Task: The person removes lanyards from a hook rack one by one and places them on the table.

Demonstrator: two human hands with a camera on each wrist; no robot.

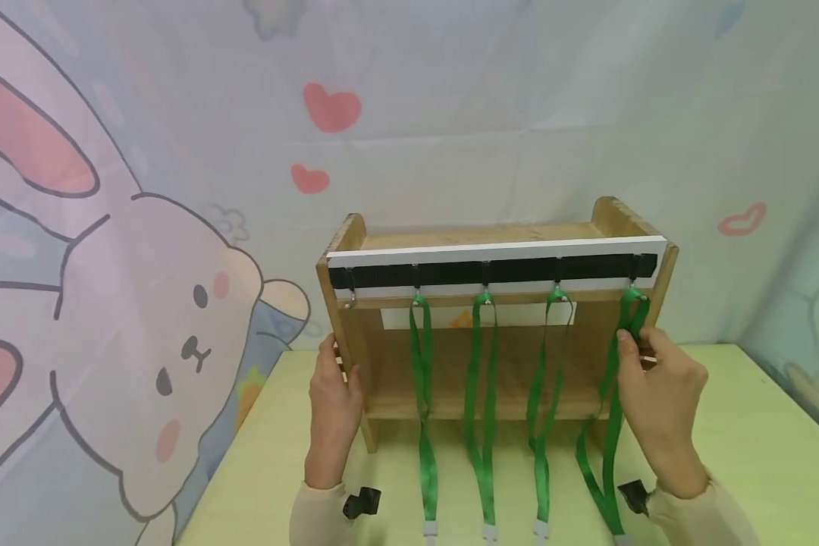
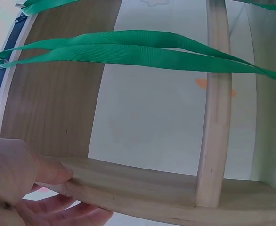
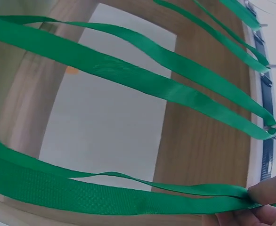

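Observation:
A small wooden shelf (image 1: pixel 355 356) stands on the table, with a white strip (image 1: pixel 498 246) and a black band (image 1: pixel 450 273) across its upper front. Several green lanyards hang from metal hooks along that strip. My left hand (image 1: pixel 334 413) grips the shelf's left side panel; in the left wrist view the thumb (image 2: pixel 55 170) lies on the inner side and the fingers are beyond the panel. At the right end, my right hand (image 1: pixel 662 402) pinches the rightmost lanyard (image 1: pixel 612 440) just below its hook. The right wrist view shows the lanyard's two straps (image 3: pixel 105 195) gathered between thumb and fingers.
Beneath the shelf is a pale yellow-green table (image 1: pixel 266 455). The leftmost hook (image 1: pixel 349 297) is bare. The other lanyards (image 1: pixel 483 440) hang in front of the shelf, with white clips (image 1: pixel 430 528) at their lower ends. Behind stands a cloth backdrop (image 1: pixel 491 114) printed with a rabbit and hearts.

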